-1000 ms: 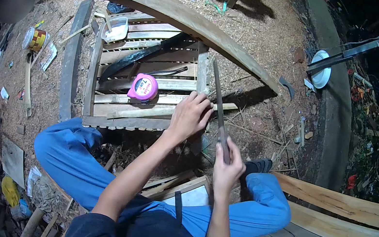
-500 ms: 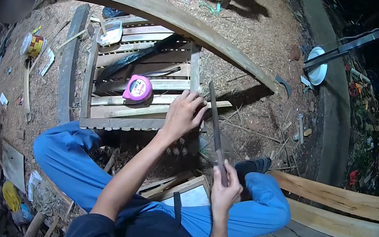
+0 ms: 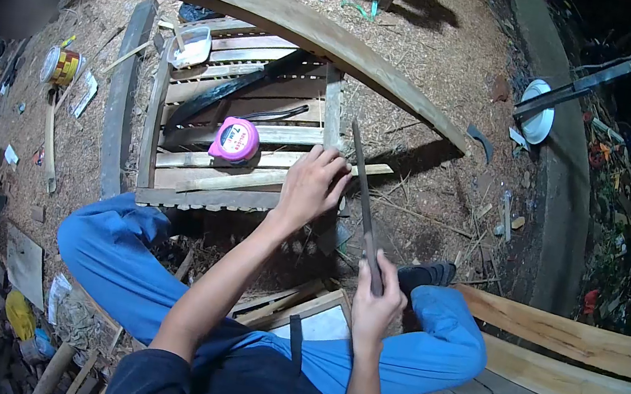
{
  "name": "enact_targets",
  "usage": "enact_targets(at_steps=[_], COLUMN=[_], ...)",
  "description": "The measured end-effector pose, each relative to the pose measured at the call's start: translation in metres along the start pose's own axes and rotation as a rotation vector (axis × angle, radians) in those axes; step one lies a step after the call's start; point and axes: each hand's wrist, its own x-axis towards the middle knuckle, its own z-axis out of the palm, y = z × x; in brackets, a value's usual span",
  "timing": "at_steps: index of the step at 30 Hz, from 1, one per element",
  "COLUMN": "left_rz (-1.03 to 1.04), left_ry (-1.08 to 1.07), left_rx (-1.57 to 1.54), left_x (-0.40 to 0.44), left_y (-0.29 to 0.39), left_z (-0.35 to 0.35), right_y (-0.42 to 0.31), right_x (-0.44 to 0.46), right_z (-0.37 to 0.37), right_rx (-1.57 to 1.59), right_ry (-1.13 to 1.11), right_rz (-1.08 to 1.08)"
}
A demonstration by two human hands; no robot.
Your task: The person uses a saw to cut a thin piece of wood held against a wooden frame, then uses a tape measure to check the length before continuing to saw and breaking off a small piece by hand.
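Wooden slatted frame (image 3: 153, 124), dark blade (image 3: 363, 170), littered ground (image 3: 434, 60), concrete (image 3: 559, 233)

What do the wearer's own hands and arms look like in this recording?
Left hand and right hand are ungloved, with no ring, watch or bracelet visible. Forearms are bare; the dark shirt has short sleeves and pale lettering.

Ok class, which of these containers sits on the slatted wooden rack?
The squarish white tub with a stick in it; the round white basin and the red-and-yellow patterned tin are both off the rack.
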Motion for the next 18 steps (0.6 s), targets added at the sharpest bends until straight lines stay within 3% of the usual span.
enact_targets(at_steps=[7, 13, 17, 18], left_rz=[0.001, -0.003, -0.009, -0.007], left_ry=[0.012, -0.008, 0.012, 0.011], left_rx=[0.001, -0.044, -0.047, -0.048], left_x=[0.005, 0.004, 0.005, 0.003], left_y=[-0.002, -0.001, -0.003, -0.003], left_z=[-0.002, -0.003, -0.002, -0.003], right_y=[0.013, -0.012, 0.002, 0.000], right_x=[0.001, 0.004, -0.018, -0.016], right_z=[0.006, -0.012, -0.020, -0.021], right_rx=[0.035, 0.092, 0.053, 0.061], right_ry=[-0.016, -0.072, -0.041, -0.056], right_rz=[-0.003, 0.219, 0.119, 0.180])
